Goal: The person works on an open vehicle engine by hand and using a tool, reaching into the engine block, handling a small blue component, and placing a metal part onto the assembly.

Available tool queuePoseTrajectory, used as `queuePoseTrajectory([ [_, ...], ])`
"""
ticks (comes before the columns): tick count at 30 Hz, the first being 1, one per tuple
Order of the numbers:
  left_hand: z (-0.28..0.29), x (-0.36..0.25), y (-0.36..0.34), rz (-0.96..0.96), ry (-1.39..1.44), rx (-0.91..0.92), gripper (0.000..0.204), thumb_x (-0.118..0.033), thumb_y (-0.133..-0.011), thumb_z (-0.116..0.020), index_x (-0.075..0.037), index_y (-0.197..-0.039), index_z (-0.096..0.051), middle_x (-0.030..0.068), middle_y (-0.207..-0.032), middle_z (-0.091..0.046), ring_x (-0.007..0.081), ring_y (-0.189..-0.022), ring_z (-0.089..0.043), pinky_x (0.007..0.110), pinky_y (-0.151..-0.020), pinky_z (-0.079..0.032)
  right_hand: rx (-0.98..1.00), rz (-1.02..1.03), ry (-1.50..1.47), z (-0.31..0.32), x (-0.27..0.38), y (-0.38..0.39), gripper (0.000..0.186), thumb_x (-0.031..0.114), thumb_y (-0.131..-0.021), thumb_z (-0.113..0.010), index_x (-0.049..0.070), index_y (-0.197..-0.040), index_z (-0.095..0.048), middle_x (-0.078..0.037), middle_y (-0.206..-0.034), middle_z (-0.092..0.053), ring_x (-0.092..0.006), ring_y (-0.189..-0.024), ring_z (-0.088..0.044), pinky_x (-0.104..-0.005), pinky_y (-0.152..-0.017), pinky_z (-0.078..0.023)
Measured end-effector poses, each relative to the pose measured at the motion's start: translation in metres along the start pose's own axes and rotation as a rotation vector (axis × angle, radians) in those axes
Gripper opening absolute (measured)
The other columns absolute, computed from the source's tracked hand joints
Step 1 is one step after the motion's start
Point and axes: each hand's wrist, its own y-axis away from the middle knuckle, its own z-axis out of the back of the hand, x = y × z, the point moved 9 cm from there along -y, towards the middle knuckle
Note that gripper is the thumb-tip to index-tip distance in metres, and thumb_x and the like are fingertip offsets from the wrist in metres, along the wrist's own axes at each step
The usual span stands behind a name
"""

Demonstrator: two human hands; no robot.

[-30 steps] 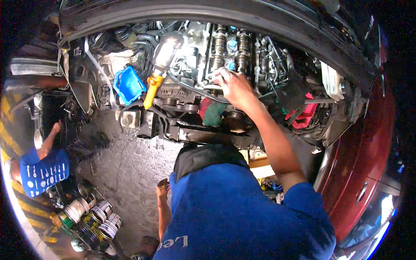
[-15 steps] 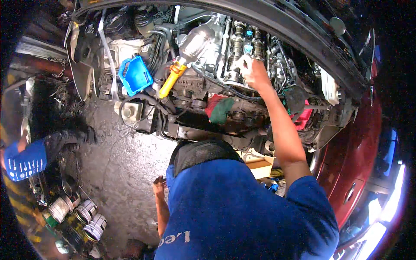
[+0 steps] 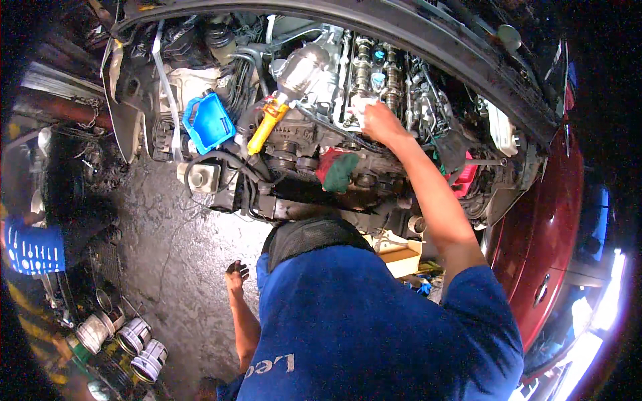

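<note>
My right hand is over the front end of an exposed engine top, its fingers closed around a crumpled white rag. Just beyond it lie the camshafts, with blue pieces between the two rows. My left hand hangs low beside my body over the floor. Its dark-stained fingers are loosely apart, with nothing visible in them. A yellow-handled work lamp rests on the engine left of my right hand. A red and green cloth lies nearer, on the engine's front.
A blue cut-open jug sits on the left of the engine bay. The hood edge arches above. On the right are a pink container and a red car door. Several buckets stand lower left, below another person's blue-patterned garment.
My right hand has moved left and slightly nearer, off the camshafts, with the white rag. My left hand has shifted a little left. The other person at left has moved further left.
</note>
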Motion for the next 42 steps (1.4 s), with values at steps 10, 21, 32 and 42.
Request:
queuePoseTrajectory([
  [10,-0.015,0.02,0.019,-0.015,0.018,0.026,0.04,-0.032,-0.097,-0.059,-0.001,-0.121,-0.059,0.0154,-0.095,-0.069,0.0235,-0.073,-0.067,0.034,-0.06,-0.055,-0.428,-0.19,-0.253,0.088,0.019,0.021,0.025,0.022,-0.097,-0.055,0.0,-0.104,-0.063,-0.024,-0.089,-0.068,-0.0384,-0.082,-0.067,-0.0446,-0.072,-0.051],
  [21,-0.03,-0.024,-0.005,-0.056,-0.059,0.076,0.039,-0.033,-0.095,-0.062,-0.001,-0.117,-0.058,0.0152,-0.092,-0.069,0.024,-0.071,-0.068,0.035,-0.059,-0.055,-0.926,-0.116,-0.561,0.285,0.018,0.07,0.02,0.015,-0.097,-0.058,0.003,-0.112,-0.063,-0.01,-0.098,-0.069,-0.0174,-0.079,-0.063,-0.031,-0.072,-0.05],
  [32,-0.023,-0.021,0.0,-0.045,-0.009,0.033,0.035,-0.03,-0.096,-0.061,-0.001,-0.115,-0.059,0.015,-0.09,-0.069,0.0244,-0.068,-0.067,0.035,-0.057,-0.056,-0.741,-0.072,0.108,0.316,-0.006,-0.056,0.022,0.015,-0.09,-0.058,0.008,-0.111,-0.061,-0.013,-0.113,-0.065,-0.0351,-0.107,-0.058,-0.0447,-0.092,-0.047],
  [42,-0.026,0.042,0.051,-0.237,-0.341,0.147,0.034,-0.03,-0.089,-0.061,-0.005,-0.113,-0.064,0.0158,-0.097,-0.069,0.028,-0.08,-0.067,0.041,-0.071,-0.055,-0.657,-0.081,0.205,0.308,-0.01,-0.07,0.022,0.007,-0.087,-0.051,0.007,-0.105,-0.064,-0.021,-0.105,-0.066,-0.0411,-0.099,-0.062,-0.0491,-0.084,-0.05],
])
